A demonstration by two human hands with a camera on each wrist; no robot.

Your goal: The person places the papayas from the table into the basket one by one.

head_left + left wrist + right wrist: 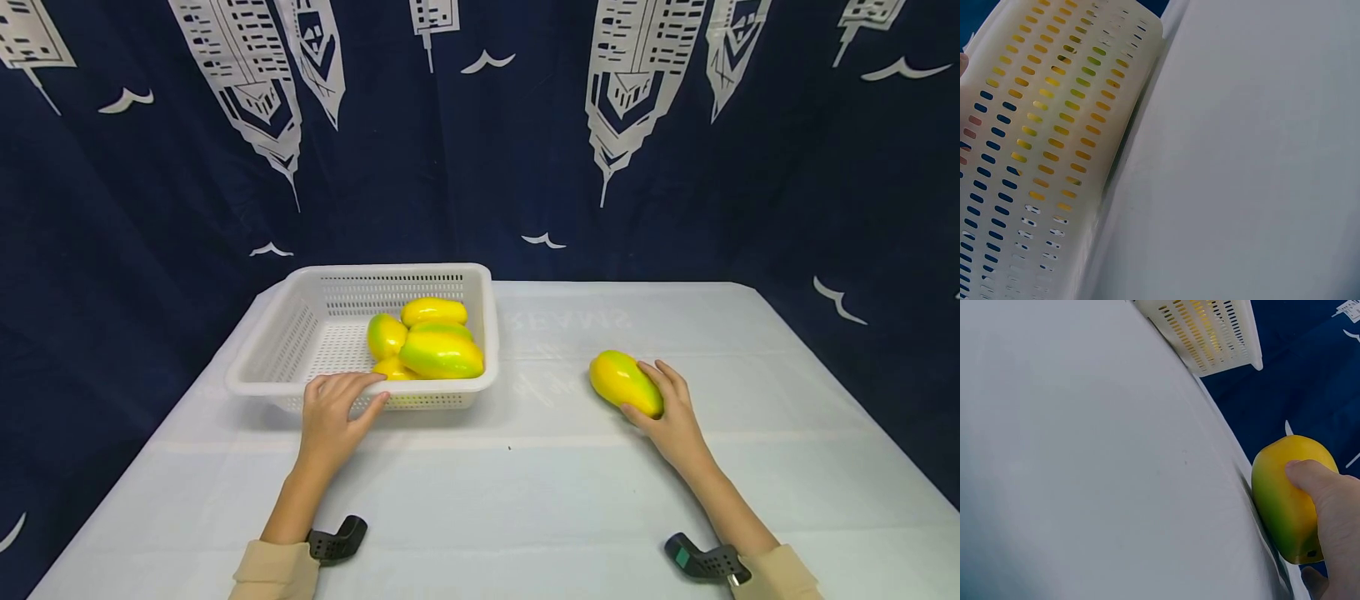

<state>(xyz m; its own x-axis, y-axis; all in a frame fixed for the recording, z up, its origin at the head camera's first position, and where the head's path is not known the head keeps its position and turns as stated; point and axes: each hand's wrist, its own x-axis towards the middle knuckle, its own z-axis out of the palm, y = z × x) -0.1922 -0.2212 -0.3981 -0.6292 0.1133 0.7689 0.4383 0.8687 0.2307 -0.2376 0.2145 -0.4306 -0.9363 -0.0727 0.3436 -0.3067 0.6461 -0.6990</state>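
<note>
A yellow-green mango (pixel 621 382) is on the right part of the table, and my right hand (pixel 671 421) grips its near right end. In the right wrist view the thumb lies across the mango (pixel 1285 487); the other fingers are mostly hidden. To the left is a white perforated plastic basket (pixel 360 389) with several more mangoes (pixel 442 354) gathered in its right half. My left hand (pixel 333 421) holds the basket's near rim, fingers over the edge and thumb outside the front wall. Through the slots in the left wrist view, the basket (pixel 1054 125) shows yellow and green fruit.
A white cloth covers the table (pixel 510 500). Behind it hangs a dark blue curtain (pixel 450 167) printed with white buildings and birds. Each wrist wears a black band device, one on the left (pixel 337 540) and one on the right (pixel 705 560).
</note>
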